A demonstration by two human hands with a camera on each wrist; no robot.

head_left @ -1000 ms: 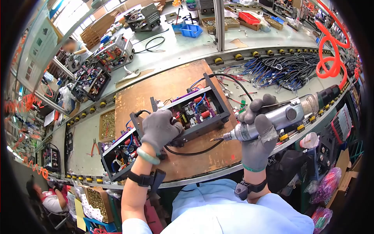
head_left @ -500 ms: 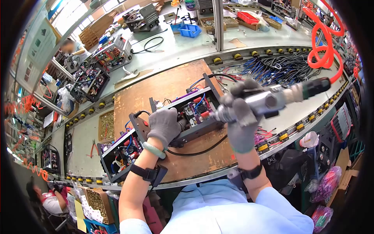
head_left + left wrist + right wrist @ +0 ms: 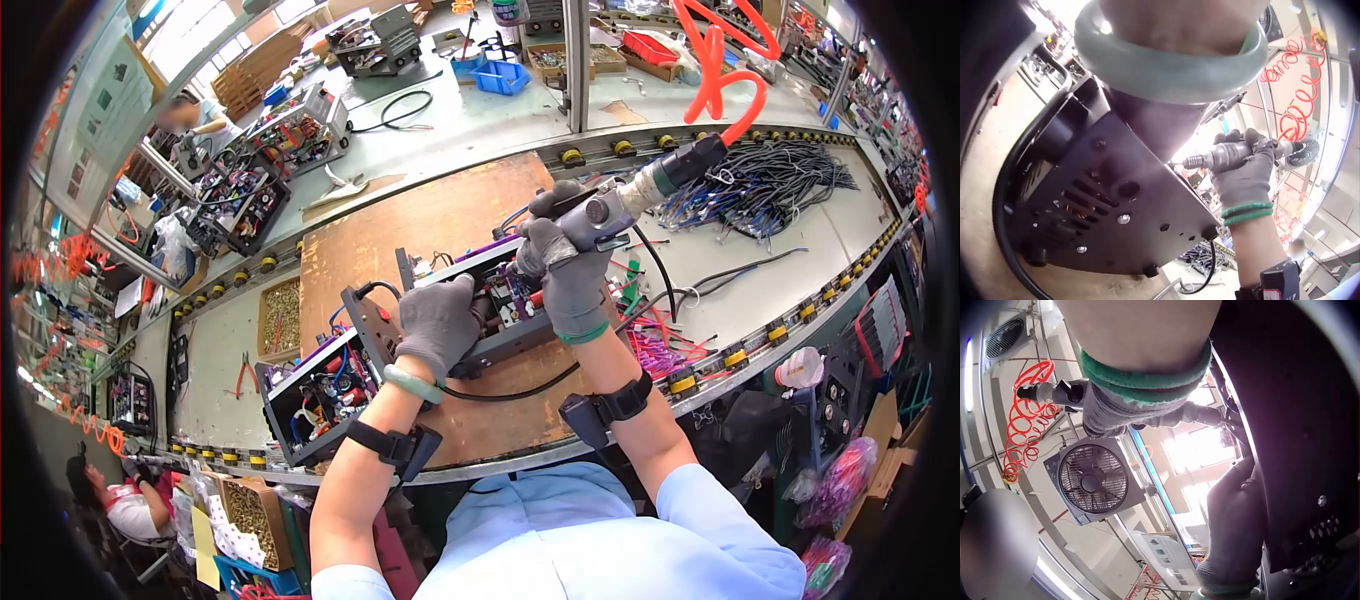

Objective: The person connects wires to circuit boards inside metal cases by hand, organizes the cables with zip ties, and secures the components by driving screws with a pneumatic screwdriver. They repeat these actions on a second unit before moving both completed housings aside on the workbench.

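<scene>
An open black chassis [image 3: 500,345] with red and purple parts inside lies on the brown board [image 3: 370,225]. My gloved left hand [image 3: 437,322] rests at its left end, fingertips inside the frame and hidden. My gloved right hand [image 3: 572,280] grips a silver pneumatic driver [image 3: 598,218], its front end pointing down into the chassis; the bit's tip is hidden in the head view. In the left wrist view the right hand [image 3: 1245,178] is curled round the driver [image 3: 1225,156] just beyond the slotted black panel [image 3: 1116,206].
A second open chassis [image 3: 325,395] stands at the left. Pliers [image 3: 243,375] and a tray of screws [image 3: 280,318] lie beyond it. A red coiled hose [image 3: 715,80] runs up from the driver. Bundled cables [image 3: 770,190] and pink wires [image 3: 665,350] lie to the right.
The right hand has carried the driver left and up from beside the chassis to over its inside, with the hose following. The left hand has shifted slightly right in the view.
</scene>
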